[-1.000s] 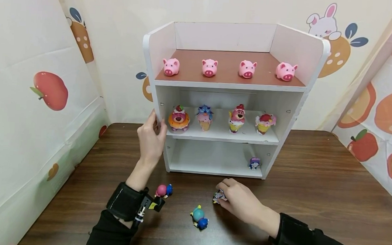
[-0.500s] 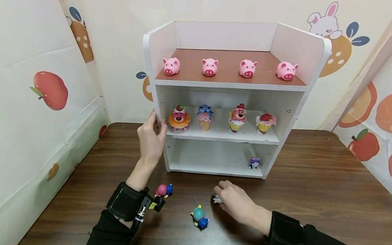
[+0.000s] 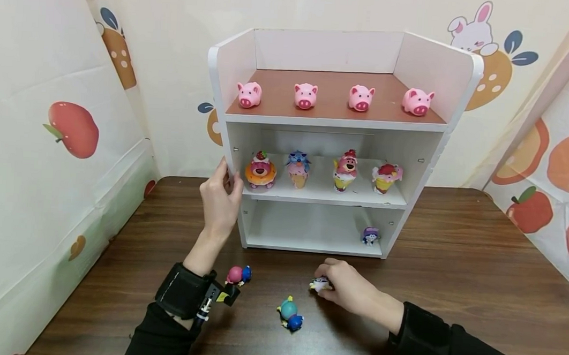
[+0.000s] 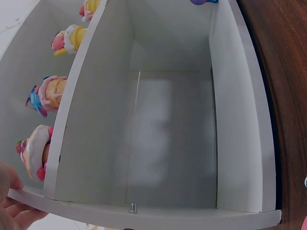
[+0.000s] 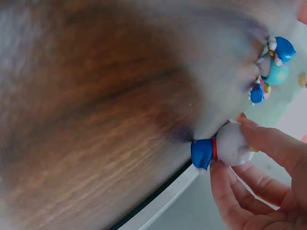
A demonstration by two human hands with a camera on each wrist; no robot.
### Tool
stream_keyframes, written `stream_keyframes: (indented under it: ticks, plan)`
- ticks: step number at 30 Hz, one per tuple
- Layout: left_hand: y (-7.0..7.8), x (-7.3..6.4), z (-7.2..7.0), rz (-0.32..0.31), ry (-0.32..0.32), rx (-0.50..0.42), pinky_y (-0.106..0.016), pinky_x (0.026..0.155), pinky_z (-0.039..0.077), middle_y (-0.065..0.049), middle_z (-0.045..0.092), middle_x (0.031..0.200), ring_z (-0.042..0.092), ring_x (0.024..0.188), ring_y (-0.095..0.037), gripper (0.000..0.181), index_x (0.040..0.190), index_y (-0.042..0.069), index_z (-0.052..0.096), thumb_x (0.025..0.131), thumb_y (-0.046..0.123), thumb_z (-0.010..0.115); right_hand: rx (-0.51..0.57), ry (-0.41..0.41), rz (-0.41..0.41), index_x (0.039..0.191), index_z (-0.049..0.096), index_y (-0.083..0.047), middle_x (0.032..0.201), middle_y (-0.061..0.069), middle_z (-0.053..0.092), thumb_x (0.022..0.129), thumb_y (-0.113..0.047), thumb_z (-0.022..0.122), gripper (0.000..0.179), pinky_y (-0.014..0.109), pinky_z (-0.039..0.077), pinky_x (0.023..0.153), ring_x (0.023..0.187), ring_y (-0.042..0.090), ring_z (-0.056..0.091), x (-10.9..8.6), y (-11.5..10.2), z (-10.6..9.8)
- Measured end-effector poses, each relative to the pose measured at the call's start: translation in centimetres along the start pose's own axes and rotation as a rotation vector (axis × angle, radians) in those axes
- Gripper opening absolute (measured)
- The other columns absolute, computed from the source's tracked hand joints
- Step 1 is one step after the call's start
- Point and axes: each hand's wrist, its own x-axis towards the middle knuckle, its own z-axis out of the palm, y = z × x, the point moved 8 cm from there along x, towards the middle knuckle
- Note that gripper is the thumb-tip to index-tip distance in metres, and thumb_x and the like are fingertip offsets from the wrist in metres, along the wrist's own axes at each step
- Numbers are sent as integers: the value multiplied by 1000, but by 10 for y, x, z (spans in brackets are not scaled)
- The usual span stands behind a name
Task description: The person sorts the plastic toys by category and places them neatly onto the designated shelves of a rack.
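My left hand (image 3: 220,201) grips the left side panel of a white shelf unit (image 3: 312,200), with thumb and fingers on either side of its edge, as the left wrist view also shows. Low over the wooden table (image 3: 478,262), my right hand (image 3: 351,289) pinches a small figurine (image 3: 319,284). In the right wrist view that figurine (image 5: 233,144) has a round white head, a red band and a blue body, and it lies sideways between thumb and fingers. A teal-and-blue figurine (image 3: 290,313) and a pink-and-blue figurine (image 3: 238,275) lie on the table nearby.
Several pink pig figures (image 3: 305,96) line the top shelf. Dessert-like character figures (image 3: 345,171) stand along the middle shelf. One small purple-hatted figurine (image 3: 370,235) stands at the right end of the bottom shelf. Fruit-print sheets (image 3: 74,129) enclose the table.
The figurine in my right hand has turned, and its white head now shows where a patterned side was visible. The right hand shifted only slightly. My left hand stays on the shelf panel.
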Motion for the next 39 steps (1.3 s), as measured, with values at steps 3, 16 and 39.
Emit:
stream_keyframes:
  ticks: [3,16,39]
  plan:
    - [0,0,0,-2,1,1,-40,67,52,-22,60,105,60,89,-29,32,114,-9,54,82,-6,54,65,2,4,84,62,-1,77,0,56,72,-5,70,15,16,43,53,66,7,50,-1,3,-3]
    - [-2,0,1,-6,0,9,-40,67,52,-22,60,104,60,88,-30,31,113,-9,54,82,-6,53,314,-15,123,91,62,-1,75,-4,60,78,-15,67,20,19,46,56,64,4,54,-7,31,-7]
    - [0,0,-1,-6,7,10,-40,64,53,-23,61,102,61,84,-29,32,113,-10,54,81,-6,54,89,-62,-118,108,59,-5,103,0,58,73,2,67,36,25,47,75,91,10,53,-5,11,-13]
